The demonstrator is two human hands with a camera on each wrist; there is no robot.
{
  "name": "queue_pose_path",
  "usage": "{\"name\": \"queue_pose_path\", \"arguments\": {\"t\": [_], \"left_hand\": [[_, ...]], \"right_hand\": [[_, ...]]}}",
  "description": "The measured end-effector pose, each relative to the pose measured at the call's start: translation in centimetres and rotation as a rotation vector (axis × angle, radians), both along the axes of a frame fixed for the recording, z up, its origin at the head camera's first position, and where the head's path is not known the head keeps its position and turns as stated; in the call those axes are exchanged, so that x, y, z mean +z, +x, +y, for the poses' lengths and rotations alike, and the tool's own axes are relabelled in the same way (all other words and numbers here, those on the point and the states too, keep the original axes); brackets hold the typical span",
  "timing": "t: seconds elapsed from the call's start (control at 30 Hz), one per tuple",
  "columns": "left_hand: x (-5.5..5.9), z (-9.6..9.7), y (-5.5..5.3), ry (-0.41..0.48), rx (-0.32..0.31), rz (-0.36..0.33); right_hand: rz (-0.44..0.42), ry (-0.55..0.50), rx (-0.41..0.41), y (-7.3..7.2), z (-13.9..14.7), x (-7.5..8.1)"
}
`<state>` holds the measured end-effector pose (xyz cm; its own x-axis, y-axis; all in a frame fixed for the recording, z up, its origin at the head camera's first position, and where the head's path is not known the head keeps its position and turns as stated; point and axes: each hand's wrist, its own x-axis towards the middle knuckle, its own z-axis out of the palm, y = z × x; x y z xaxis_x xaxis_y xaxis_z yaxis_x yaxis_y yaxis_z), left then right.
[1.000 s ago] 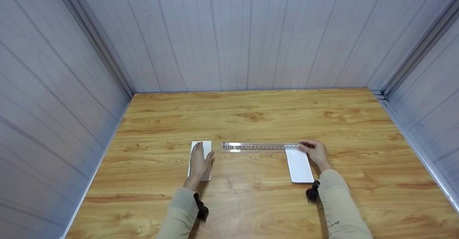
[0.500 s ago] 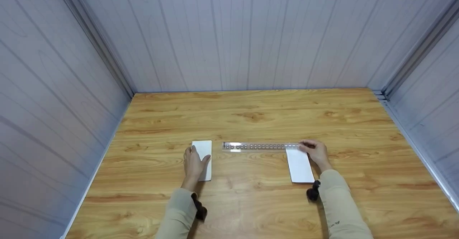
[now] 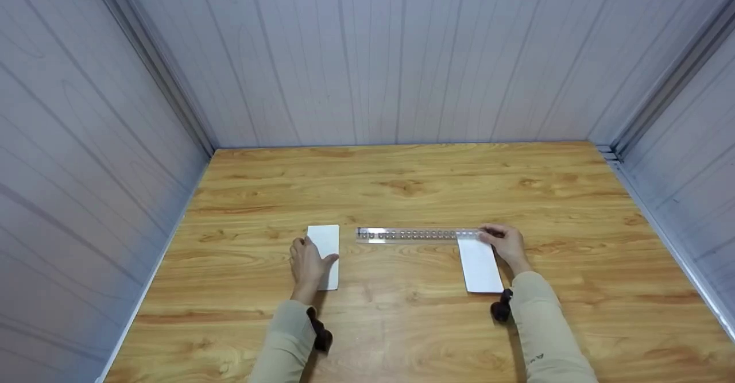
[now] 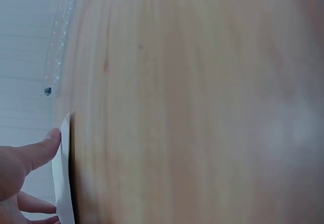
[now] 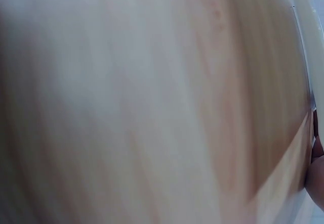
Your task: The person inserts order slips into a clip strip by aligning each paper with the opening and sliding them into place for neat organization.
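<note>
My left hand (image 3: 308, 263) spans a white, folded-looking piece of paper (image 3: 326, 239) on the table, gripping it with the thumb on its right edge and the fingers at its left edge. In the left wrist view, the thumb (image 4: 43, 150) touches one side of that paper (image 4: 63, 178). My right hand (image 3: 507, 246) pinches the right end of a clear plastic ruler (image 3: 413, 235) marked with rows of small shapes. The ruler's right end lies across the top of a second white paper (image 3: 481, 265). Only a fingertip (image 5: 316, 181) shows in the right wrist view.
The wood-grain table (image 3: 402, 188) is bounded by a pale panel wall (image 3: 367, 55) at the back and panels on both sides. A gap of bare wood separates the left paper from the ruler's left end.
My left hand has slid from on top of the left paper to its left side, its fingers now around the edge. The right hand, ruler and right paper stay put.
</note>
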<state>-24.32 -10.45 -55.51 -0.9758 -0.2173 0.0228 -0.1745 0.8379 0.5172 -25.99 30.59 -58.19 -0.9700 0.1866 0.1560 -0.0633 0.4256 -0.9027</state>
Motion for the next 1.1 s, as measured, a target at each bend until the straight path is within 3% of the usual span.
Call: {"name": "queue_pose_path", "arguments": {"t": [0.5,1.1], "left_hand": [[0.23,0.12,0.04,0.039,0.039,-0.018],[0.1,0.24,-0.05,0.093,0.051,0.102]], "right_hand": [[-0.027,-0.03,-0.006,0.13,-0.01,0.08],[0.003,-0.078,0.004,0.18,-0.1,0.04]]}}
